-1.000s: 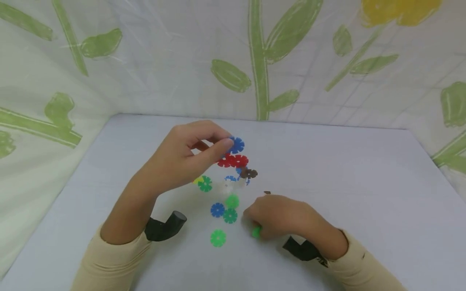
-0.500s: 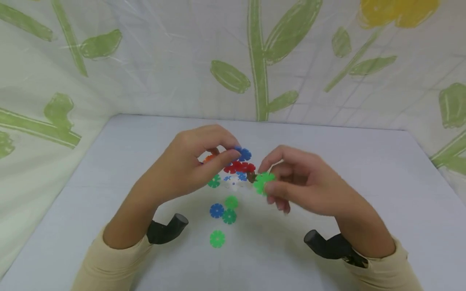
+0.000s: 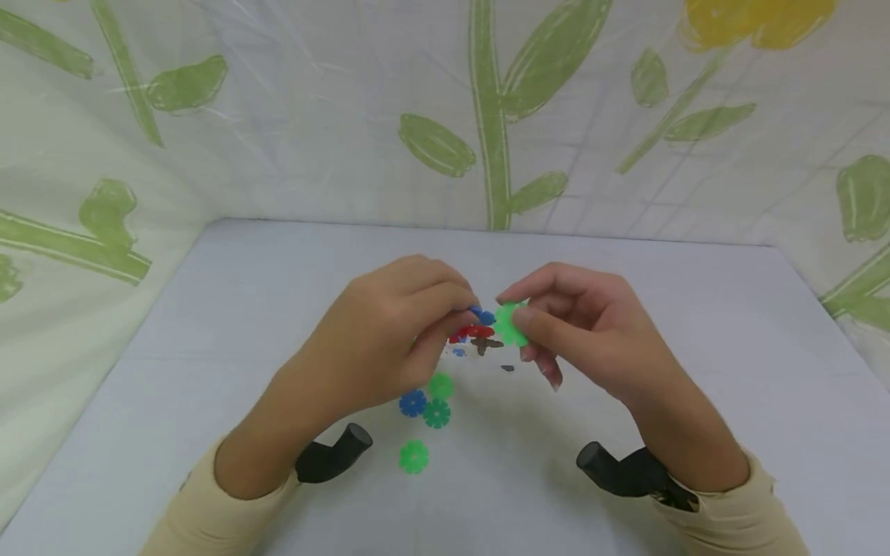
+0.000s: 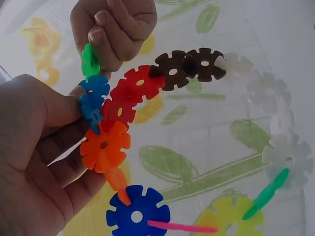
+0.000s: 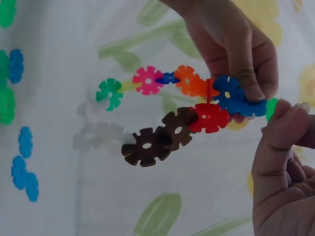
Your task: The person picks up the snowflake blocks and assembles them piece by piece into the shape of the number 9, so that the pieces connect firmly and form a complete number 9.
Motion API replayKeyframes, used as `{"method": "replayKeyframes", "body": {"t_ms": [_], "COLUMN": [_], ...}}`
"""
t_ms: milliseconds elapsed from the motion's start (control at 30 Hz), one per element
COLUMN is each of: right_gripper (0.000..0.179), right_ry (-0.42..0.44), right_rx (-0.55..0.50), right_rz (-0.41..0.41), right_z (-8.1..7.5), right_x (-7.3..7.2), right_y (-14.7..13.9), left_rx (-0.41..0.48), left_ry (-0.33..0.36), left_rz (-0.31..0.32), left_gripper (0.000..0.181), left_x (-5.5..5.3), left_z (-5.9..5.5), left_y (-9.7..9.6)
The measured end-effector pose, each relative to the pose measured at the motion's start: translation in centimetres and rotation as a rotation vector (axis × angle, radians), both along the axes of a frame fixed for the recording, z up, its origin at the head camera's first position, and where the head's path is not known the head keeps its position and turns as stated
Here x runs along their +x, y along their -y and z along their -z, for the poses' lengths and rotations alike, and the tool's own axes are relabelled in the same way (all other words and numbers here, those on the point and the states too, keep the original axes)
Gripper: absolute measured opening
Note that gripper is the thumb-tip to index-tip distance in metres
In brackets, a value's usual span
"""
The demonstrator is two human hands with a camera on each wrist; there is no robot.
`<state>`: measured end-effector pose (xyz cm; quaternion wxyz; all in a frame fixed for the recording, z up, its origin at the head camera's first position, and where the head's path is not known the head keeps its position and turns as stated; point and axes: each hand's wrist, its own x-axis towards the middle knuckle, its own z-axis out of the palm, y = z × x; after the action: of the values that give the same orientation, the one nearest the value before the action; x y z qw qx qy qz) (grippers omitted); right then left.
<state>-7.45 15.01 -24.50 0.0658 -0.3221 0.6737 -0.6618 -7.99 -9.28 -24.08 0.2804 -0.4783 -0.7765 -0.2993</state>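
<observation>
At the left, the person's left hand [image 3: 389, 332] keeps its grip on the blue discs [image 3: 487, 317], pinched between thumb and fingers, with a looping chain joined to them: an orange disc [image 4: 114, 142], red discs [image 4: 129, 93], brown discs [image 4: 198, 72] and clear discs [image 4: 290, 172] among others. Below that hand, a loose blue disc [image 3: 412, 408] and three loose green discs [image 3: 414, 463] lie on the table [image 3: 695, 332]. Further right comes the bright green disc [image 3: 508, 328], down by the table a second ago and now up with its edge meeting the blue end. I'd judge the work is at fitting this piece on, though I can't tell whether the slots have caught. Last, the right hand [image 3: 591, 332] pinches that disc between thumb and fingers.
</observation>
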Motion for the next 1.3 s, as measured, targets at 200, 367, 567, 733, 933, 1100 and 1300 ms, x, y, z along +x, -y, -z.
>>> {"method": "replayKeyframes", "body": {"t_ms": [200,367,567,733,933,1100,1300], "right_gripper": [0.014,0.014,0.014,0.012,0.014,0.015,0.013], "right_ry": [0.051,0.07,0.132,0.182,0.29,0.426,0.567], "right_rx": [0.048,0.069,0.046,0.026,0.015,-0.085,-0.228], "right_rz": [0.051,0.016,-0.044,-0.087,-0.134,-0.149,-0.155], "right_z": [0.1,0.4,1.1,1.5,2.5,3.2,3.4], "right_x": [0.0,-0.2,-0.7,-0.9,-1.7,-2.6,-3.2], "right_y": [0.1,0.2,0.5,0.6,1.3,1.2,0.6], "left_rx": [-0.007,-0.038,0.043,0.104,0.007,-0.054,-0.039], "left_ry": [-0.053,-0.13,-0.161,-0.066,0.058,0.459,0.716], "left_rz": [-0.059,-0.101,-0.097,-0.046,-0.076,-0.065,-0.066], "left_gripper": [0.005,0.012,0.016,0.016,0.017,0.014,0.035], "left_x": [0.3,0.4,0.3,0.3,0.1,-1.1,-2.3], "left_z": [0.3,0.8,1.2,1.3,1.1,0.1,-0.1], "left_y": [-0.7,-1.2,-1.7,-1.8,-0.7,1.2,2.4]}}
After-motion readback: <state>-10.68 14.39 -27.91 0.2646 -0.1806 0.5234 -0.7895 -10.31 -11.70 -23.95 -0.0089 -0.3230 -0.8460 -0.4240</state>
